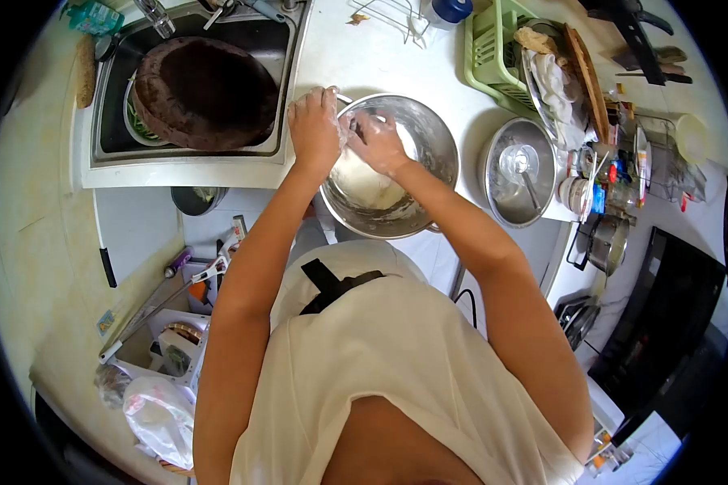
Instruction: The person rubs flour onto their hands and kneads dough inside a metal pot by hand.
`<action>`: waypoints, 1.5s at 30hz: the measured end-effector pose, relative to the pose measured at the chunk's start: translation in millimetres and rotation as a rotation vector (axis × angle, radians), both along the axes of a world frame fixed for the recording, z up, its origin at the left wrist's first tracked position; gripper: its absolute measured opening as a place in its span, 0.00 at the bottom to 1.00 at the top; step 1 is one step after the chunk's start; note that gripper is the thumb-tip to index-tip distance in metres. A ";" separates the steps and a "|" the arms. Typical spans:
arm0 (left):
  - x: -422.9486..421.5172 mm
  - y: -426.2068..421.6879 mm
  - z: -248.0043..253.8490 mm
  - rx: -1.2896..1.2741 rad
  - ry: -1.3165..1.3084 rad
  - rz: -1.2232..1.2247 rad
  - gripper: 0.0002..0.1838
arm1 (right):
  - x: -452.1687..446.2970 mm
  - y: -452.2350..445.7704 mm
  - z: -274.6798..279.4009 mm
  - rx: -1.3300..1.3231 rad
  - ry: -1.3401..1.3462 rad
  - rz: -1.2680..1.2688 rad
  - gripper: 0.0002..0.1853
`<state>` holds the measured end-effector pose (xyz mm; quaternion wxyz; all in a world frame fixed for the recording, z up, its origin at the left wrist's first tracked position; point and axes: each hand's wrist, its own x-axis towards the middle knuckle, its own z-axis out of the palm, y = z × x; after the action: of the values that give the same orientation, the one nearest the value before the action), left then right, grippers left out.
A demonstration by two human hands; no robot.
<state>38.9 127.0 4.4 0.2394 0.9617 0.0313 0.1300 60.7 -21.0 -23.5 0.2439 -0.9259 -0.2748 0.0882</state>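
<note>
A steel pot [449,162] stands at the counter's front edge, with a pale lump of dough [366,182] in its bottom and floury smears on its inner wall. My left hand [315,129] is at the pot's left rim, back up, its fingers stretched out and coated with flour. Over the pot, my right hand [378,141] has its fingers curled and pressed toward the thumb side of my left hand; both look dusted with white. What lies between the right fingertips is hidden.
A steel bowl [496,194] holding a clear cup [519,162] stands to the right. Behind it is a green dish rack [487,56]. On the left, a large dark round lid [158,89] lies in the sink [283,81]. A blue-capped jar [451,10] stands at the back.
</note>
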 end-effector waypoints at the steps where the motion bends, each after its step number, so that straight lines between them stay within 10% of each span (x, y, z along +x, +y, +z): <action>1: 0.6 -0.6 -0.4 -0.007 0.016 0.014 0.24 | -2.1 -3.0 15.3 0.002 0.044 -0.031 0.15; 6: 0.0 -1.0 -2.8 -0.051 0.031 0.045 0.24 | -48.9 -5.6 43.1 -0.164 0.238 -0.242 0.14; 9: 0.4 -1.2 -0.6 -0.066 0.057 0.063 0.24 | -68.9 -7.0 19.0 -0.127 -0.241 -0.035 0.11; 26: 1.3 2.5 -6.7 -0.096 0.002 0.013 0.25 | 4.4 9.5 -60.5 0.005 -0.457 0.029 0.08; 35: 3.1 2.1 -9.8 -0.091 -0.039 0.020 0.23 | 4.0 17.1 -32.6 -0.235 0.317 0.385 0.23; 45: -4.1 1.9 0.0 -0.121 0.011 0.062 0.25 | -30.7 -34.7 48.3 -0.280 0.195 0.269 0.20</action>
<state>34.8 128.8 4.4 0.2928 0.9447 0.0703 0.1299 29.9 -55.7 24.8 0.1242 -0.8928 -0.3560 0.2465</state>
